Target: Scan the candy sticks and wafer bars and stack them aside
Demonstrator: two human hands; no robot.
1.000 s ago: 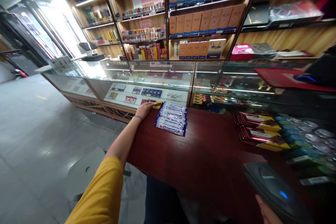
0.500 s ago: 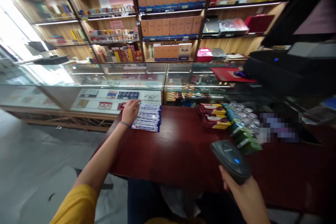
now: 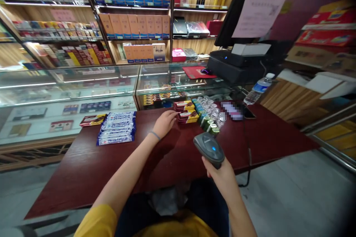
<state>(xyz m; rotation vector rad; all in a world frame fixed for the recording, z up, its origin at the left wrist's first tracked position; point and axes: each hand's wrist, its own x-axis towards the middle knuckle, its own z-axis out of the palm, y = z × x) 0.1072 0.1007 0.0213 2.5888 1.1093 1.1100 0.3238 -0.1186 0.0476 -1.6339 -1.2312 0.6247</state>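
My right hand [image 3: 221, 174] grips a dark handheld barcode scanner [image 3: 209, 149] with a blue light, held above the red-brown wooden table [image 3: 258, 137]. My left hand [image 3: 164, 123] reaches across the table with fingers loosely spread, its fingertips at a stack of red-and-yellow chocolate bars [image 3: 185, 111]. Nothing is in it. A row of blue-and-white wrapped bars [image 3: 116, 128] lies to the left, with one red-and-yellow bar [image 3: 91, 119] behind it. Several small green containers and clear-lidded cups [image 3: 209, 115] stand just right of the stack.
A phone [image 3: 247, 113] and a water bottle [image 3: 258, 89] are at the table's far right. A scanner cable [image 3: 245, 148] runs over the front edge. Behind are glass display counters [image 3: 69, 92], a cash register with monitor [image 3: 239, 55] and shelves of boxed goods [image 3: 133, 22].
My view swung right. My left hand left the blue-and-white bars and moved right to the chocolate bar stack. The scanner hand came up toward the centre.
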